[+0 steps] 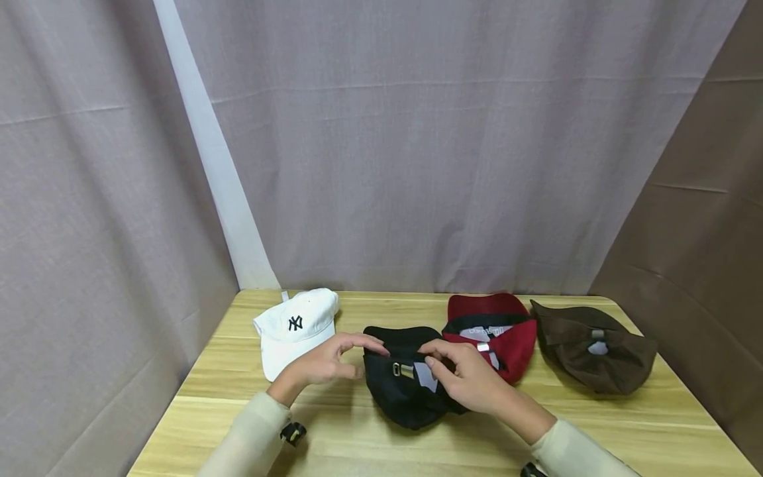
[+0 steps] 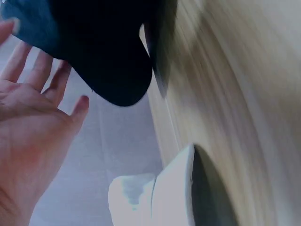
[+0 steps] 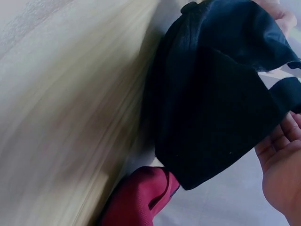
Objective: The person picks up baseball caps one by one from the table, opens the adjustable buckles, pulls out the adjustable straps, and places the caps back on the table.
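In the head view, a black baseball cap (image 1: 390, 401) sits toward six o'clock on the wooden table (image 1: 220, 371); the right hand (image 1: 471, 379), covering its three o'clock side, pinches the rim, while the left hand (image 1: 328, 360), at ten o'clock, spreads thumb from straight fingers. In the left wrist view, black cloth hides those fingertips; the white baseball cap (image 2: 171, 195) is cut off at six o'clock. In the right wrist view, the right fingertips are hidden and the red cap (image 3: 136, 200) cropped.
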